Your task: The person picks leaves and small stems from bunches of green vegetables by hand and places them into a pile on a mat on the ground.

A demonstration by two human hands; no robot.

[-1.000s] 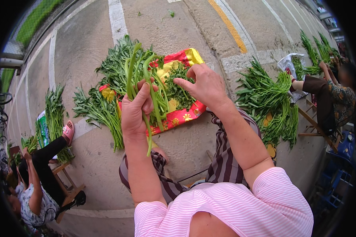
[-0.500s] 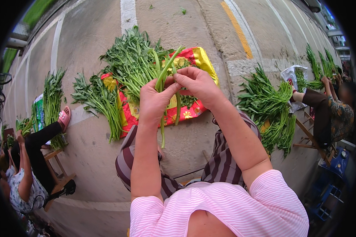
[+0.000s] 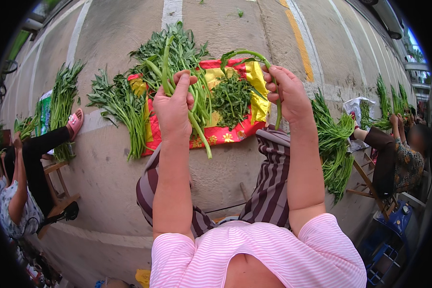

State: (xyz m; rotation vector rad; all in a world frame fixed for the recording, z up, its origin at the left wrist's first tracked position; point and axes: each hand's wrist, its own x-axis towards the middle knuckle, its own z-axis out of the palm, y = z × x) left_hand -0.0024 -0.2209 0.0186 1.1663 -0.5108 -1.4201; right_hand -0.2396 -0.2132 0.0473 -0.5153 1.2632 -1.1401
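My left hand [image 3: 175, 98] is closed around a few thick pale-green water spinach stems [image 3: 166, 67], which poke out above and below the fist. Apart from it, my right hand [image 3: 285, 91] pinches a single water spinach stalk [image 3: 251, 53] whose leafy tip droops to the left. Beneath both hands lies a red and yellow plastic sack [image 3: 237, 135] with a printed pattern. On its left part rests a big bunch of water spinach [image 3: 153, 53]; a smaller heap of short leafy pieces [image 3: 231, 93] sits on its right part. Another bunch [image 3: 120, 108] lies beside the sack's left edge.
More water spinach [image 3: 336, 139] is piled on the pavement to the right. One person [image 3: 21, 192] sits at the left by a tall bunch [image 3: 64, 108]; another person [image 3: 398, 153] sits at the right near a white bag [image 3: 360, 113]. My knees in striped trousers [image 3: 269, 177] flank the near side.
My hands have drawn apart, the right one moving rightward with a stalk. The left hand keeps several stems. The heap of short pieces on the sack now shows between them.
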